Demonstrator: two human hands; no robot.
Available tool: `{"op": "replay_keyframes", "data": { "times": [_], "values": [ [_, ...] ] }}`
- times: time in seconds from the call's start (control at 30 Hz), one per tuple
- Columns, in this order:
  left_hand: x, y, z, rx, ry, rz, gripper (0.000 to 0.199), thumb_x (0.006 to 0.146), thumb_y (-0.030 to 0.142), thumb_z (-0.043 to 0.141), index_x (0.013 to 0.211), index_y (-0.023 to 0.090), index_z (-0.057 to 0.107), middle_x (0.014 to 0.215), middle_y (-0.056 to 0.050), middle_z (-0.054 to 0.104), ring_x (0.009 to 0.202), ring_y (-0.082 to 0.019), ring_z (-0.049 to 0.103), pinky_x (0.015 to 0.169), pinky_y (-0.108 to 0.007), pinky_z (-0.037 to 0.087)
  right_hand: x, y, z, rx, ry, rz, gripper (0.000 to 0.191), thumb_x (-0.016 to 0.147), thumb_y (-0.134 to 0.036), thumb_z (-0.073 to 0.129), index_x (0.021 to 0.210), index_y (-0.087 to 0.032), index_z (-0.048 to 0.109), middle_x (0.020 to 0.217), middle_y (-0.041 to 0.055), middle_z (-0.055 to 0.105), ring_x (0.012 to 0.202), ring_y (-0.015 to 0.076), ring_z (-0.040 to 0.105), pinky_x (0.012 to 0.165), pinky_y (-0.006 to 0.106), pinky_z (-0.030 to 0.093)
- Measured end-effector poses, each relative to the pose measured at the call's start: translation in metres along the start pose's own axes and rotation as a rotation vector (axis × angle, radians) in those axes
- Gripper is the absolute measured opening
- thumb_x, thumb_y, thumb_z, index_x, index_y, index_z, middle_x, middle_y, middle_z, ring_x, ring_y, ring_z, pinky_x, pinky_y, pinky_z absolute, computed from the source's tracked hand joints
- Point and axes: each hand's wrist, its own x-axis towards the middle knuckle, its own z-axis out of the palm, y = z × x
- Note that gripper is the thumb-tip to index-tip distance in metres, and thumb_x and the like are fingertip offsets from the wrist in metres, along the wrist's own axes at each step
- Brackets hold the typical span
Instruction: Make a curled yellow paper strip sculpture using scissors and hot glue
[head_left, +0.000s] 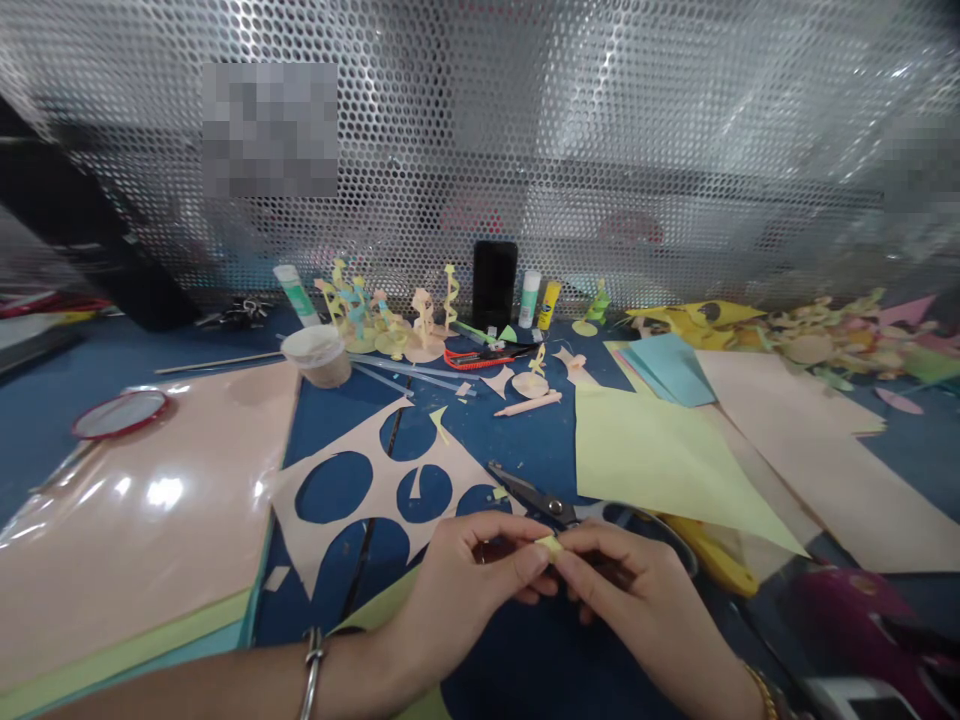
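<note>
At the lower middle, my left hand point(480, 585) and my right hand point(637, 590) meet fingertip to fingertip, both pinching a small yellow paper piece point(551, 546). Just behind them lie dark-bladed scissors point(555, 505), handles partly hidden by my right hand. To the left, a pink paper sheet with round holes point(386, 480) rests on the blue table. Part of a yellow-green sheet point(375, 608) shows under my left forearm. Beyond are a rolled pink paper stick point(529, 404) and a pale paper disc point(530, 384).
Small paper figures point(390, 325), a white tub point(319, 355), a red cutter point(480, 357), glue sticks point(530, 298) and a phone point(495, 285) stand or lie behind. Coloured sheets point(660, 450) are at right, wrapped pink paper point(165, 480) at left.
</note>
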Motion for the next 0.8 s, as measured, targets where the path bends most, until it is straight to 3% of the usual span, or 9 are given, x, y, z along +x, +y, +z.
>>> {"op": "replay_keyframes", "data": {
  "times": [0.4,0.63,0.8],
  "values": [
    [0.0012,0.0002,0.0000,0.008,-0.022,-0.003,0.014,0.075,0.025,0.072,0.073,0.012,0.070,0.062,-0.002,0.068,0.059,-0.014,0.068,0.053,-0.020,0.054,-0.0019,0.0039,0.0021,-0.083,0.051,-0.015,0.022,0.083,-0.038,0.061,0.078,-0.020,0.071,0.071,0.0033,0.065,0.058,0.0141,0.058,0.048,0.022,0.050],
    [-0.0001,-0.0016,0.0007,0.011,-0.003,0.067,0.018,0.073,0.027,0.074,0.086,0.014,0.070,0.069,0.000,0.067,0.055,-0.013,0.068,0.050,-0.020,0.054,-0.0014,0.0003,0.0020,-0.132,0.027,-0.038,0.025,0.086,-0.039,0.056,0.077,-0.020,0.070,0.069,0.0023,0.065,0.058,0.0136,0.057,0.050,0.022,0.048],
    [-0.0017,0.0021,0.0018,0.047,0.013,0.037,0.014,0.074,0.025,0.074,0.079,0.013,0.071,0.060,0.000,0.068,0.056,-0.013,0.067,0.052,-0.020,0.054,-0.0022,-0.0015,0.0024,-0.159,0.048,-0.068,0.022,0.085,-0.036,0.058,0.075,-0.021,0.070,0.070,0.0017,0.065,0.057,0.0130,0.057,0.050,0.022,0.046]
  ]
}}
